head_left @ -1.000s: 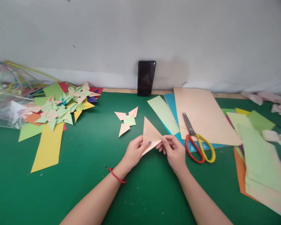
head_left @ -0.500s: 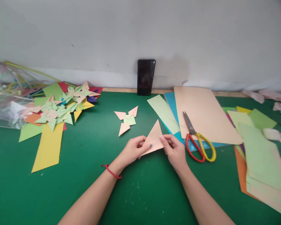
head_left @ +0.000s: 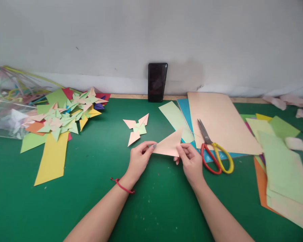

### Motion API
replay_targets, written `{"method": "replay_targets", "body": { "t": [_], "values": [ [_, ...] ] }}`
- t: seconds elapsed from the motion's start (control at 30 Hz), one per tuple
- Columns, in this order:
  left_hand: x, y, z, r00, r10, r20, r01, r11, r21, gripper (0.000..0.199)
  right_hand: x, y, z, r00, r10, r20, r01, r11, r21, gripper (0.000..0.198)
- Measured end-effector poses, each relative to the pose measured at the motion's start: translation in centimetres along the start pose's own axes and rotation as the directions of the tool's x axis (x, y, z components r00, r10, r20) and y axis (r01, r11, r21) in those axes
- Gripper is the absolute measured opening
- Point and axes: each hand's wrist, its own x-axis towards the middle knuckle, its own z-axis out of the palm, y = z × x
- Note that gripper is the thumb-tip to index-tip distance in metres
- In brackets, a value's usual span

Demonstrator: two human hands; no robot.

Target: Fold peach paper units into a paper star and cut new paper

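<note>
Table (head_left: 151,215), green, w/ pale specks nr the front. Red cord bracelet (head_left: 123,187) on the L wrist. Near R: orange sheet (head_left: 261,188) partly under a stack of light green sheets (head_left: 285,171). Near L: yellow strip (head_left: 52,161), flat, far end under other papers.

Left hand (head_left: 140,159) narrow, thumb & fingers pinching L corner of the peach paper triangle (head_left: 169,145). Right hand (head_left: 192,163) also narrow, thumb on front of same piece at its lower R corner, some fingertips showing below the edge. So triangle is mid-scene btwn both hands, long slope facing far L, top tip overlapping the pale green strip (head_left: 174,117) in view; can't tell if it touches anything beneath.

Scissors (head_left: 210,144) just R of the right hand: red & yellow handles near, blades far, lying on the big peach sheet (head_left: 222,117). Blue sheet (head_left: 184,109) partly under it. White roll (head_left: 293,143) far R of scissors, blurred.

Beyond left hand: folded piece (head_left: 140,128), green center, 3 peach points. Far L: pile of folded stars (head_left: 63,117), mixed colors, next to a clear bag (head_left: 5,116). Far center: black phone (head_left: 157,82), upright vs. the wall (head_left: 103,40).
</note>
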Motion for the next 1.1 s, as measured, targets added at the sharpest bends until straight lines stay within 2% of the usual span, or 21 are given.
{"method": "replay_targets", "body": {
  "t": [0.07,0.13,0.17,0.23,0.3,0.37,0.47,0.6,0.67,0.77,0.83,0.9,0.93,1.0,1.1],
  "values": [
    [0.0,0.1,-0.1,0.991,0.103,-0.087,-0.097,0.993,0.069,0.026,0.0,-0.1,0.0,1.000,0.003,0.008,-0.003,1.000,0.016,0.021],
    [-0.1,0.3,-0.1,0.943,0.298,-0.150,-0.261,0.940,0.221,0.025,0.0,-0.1,0.0,1.000,0.009,0.004,-0.009,0.999,0.037,0.020],
    [-0.2,0.4,-0.1,0.904,0.404,-0.142,-0.346,0.884,0.313,0.026,0.0,0.0,-0.1,1.000,0.013,-0.004,-0.013,0.999,0.045,0.020],
    [-0.4,0.5,0.2,0.825,0.565,-0.029,-0.483,0.731,0.482,0.031,0.1,0.1,-0.1,1.000,0.020,-0.024,-0.019,0.999,0.051,0.019],
    [-0.7,0.5,0.6,0.774,0.621,0.123,-0.554,0.572,0.605,0.038,0.0,0.2,0.0,0.999,0.028,-0.037,-0.026,0.998,0.048,0.019],
    [-1.0,0.4,1.0,0.762,0.612,0.212,-0.561,0.459,0.689,0.044,-0.2,0.3,0.1,0.999,0.034,-0.038,-0.032,0.998,0.046,0.019],
    [-1.2,0.3,1.4,0.767,0.599,0.230,-0.532,0.393,0.750,0.047,-0.7,0.2,0.6,0.999,0.045,-0.002,-0.045,0.998,0.046,0.019],
    [-1.1,0.2,1.0,0.786,0.561,0.260,-0.538,0.413,0.735,0.045,-1.5,0.1,1.3,0.996,0.035,0.081,-0.039,0.998,0.047,0.019],
    [-0.9,0.1,0.7,0.816,0.523,0.247,-0.516,0.465,0.720,0.046,-1.6,0.1,1.3,0.999,-0.011,0.053,0.009,1.000,0.027,0.017],
    [-0.6,-0.2,0.4,0.850,0.474,0.229,-0.486,0.539,0.687,0.049,-1.5,0.2,0.9,0.978,-0.202,-0.060,0.190,0.968,-0.162,0.020],
    [-0.5,-0.5,0.3,0.856,0.452,0.252,-0.494,0.570,0.657,0.050,-1.4,0.2,0.7,0.917,-0.396,-0.049,0.350,0.858,-0.376,0.027],
    [-0.3,-0.6,0.2,0.855,0.438,0.278,-0.506,0.589,0.630,0.050,-1.4,0.2,0.6,0.851,-0.522,0.058,0.469,0.705,-0.532,0.027],
    [-0.3,-0.7,0.2,0.857,0.431,0.282,-0.505,0.596,0.625,0.050,-1.4,0.1,0.6,0.831,-0.543,0.120,0.505,0.645,-0.573,0.025],
    [-0.2,-0.7,0.2,0.867,0.418,0.272,-0.488,0.602,0.632,0.050,-1.4,0.1,0.6,0.811,-0.549,0.202,0.543,0.577,-0.610,0.021],
    [-0.2,-0.6,0.2,0.879,0.415,0.236,-0.457,0.590,0.666,0.046,-1.4,0.2,0.5,0.802,-0.561,0.207,0.549,0.554,-0.626,0.015]
  ]
}}
